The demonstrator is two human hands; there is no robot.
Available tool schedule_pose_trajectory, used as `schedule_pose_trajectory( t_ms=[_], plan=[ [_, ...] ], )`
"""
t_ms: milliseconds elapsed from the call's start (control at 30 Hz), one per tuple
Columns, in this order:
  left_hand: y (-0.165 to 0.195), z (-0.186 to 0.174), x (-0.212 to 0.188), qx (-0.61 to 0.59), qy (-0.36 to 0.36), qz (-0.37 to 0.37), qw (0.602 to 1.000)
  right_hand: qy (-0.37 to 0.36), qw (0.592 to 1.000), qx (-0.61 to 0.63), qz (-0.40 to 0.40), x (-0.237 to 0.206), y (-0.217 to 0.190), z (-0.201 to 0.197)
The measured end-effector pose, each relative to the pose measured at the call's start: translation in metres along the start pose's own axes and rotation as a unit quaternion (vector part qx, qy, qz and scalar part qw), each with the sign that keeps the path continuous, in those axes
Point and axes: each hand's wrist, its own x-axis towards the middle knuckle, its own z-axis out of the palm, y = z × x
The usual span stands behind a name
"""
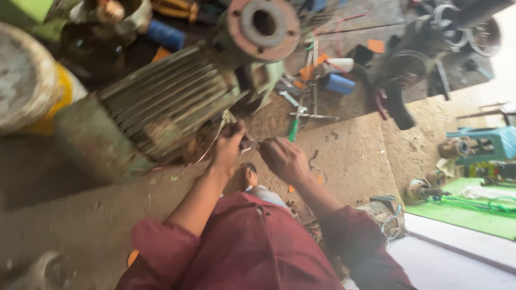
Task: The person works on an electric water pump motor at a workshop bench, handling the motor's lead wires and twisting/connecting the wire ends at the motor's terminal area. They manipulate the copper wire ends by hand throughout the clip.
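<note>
A big green electric motor [156, 107] with ribbed housing and a rusty round flange [263, 24] lies on the dusty concrete floor. My left hand [228, 147] is at the motor's near side, fingers closed on a thin pale wire [220, 126] that comes off the motor. My right hand [285, 158] is just beside it, fingers pinched on a small thin piece between the two hands; motion blur hides what it is. Both forearms wear maroon sleeves.
A yellow and white bucket [32, 80] stands at the left. A green-handled screwdriver [294, 129], loose tools and blue cylinders [338, 83] lie beyond the hands. A smaller wound motor [384, 215], a teal stool [484, 142] and a green mat [467, 212] are at the right.
</note>
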Motion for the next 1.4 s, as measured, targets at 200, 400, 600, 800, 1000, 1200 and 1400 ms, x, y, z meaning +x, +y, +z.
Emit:
schedule_pose_trajectory(
  t_ms=[200, 400, 600, 800, 1000, 1200, 1400],
  plan=[
    [-0.008, 0.003, -0.001, 0.028, -0.012, 0.027, 0.999, 0.029, 0.966, 0.115, 0.229, -0.009, -0.022, 0.002],
    [0.004, 0.012, -0.019, 0.056, 0.007, 0.022, 0.998, 0.054, 0.964, -0.208, -0.156, -0.005, -0.020, -0.032],
    [0.028, 0.008, -0.024, -0.049, -0.018, -0.092, 0.994, -0.034, 0.986, -0.132, -0.097, -0.002, -0.011, -0.013],
    [0.019, 0.013, -0.019, -0.068, -0.053, -0.006, 0.996, 0.032, 0.895, 0.335, 0.293, -0.005, -0.023, 0.030],
    [0.022, 0.014, -0.022, 0.016, -0.034, 0.003, 0.999, 0.002, 0.828, 0.430, 0.361, -0.004, -0.017, 0.013],
    [0.032, 0.020, -0.024, 0.037, -0.030, -0.016, 0.999, 0.049, 0.995, -0.034, -0.081, -0.006, -0.008, -0.028],
    [0.034, 0.017, -0.027, 0.070, 0.001, -0.045, 0.997, -0.030, 0.908, 0.273, 0.317, -0.001, -0.016, 0.005]
  ],
)
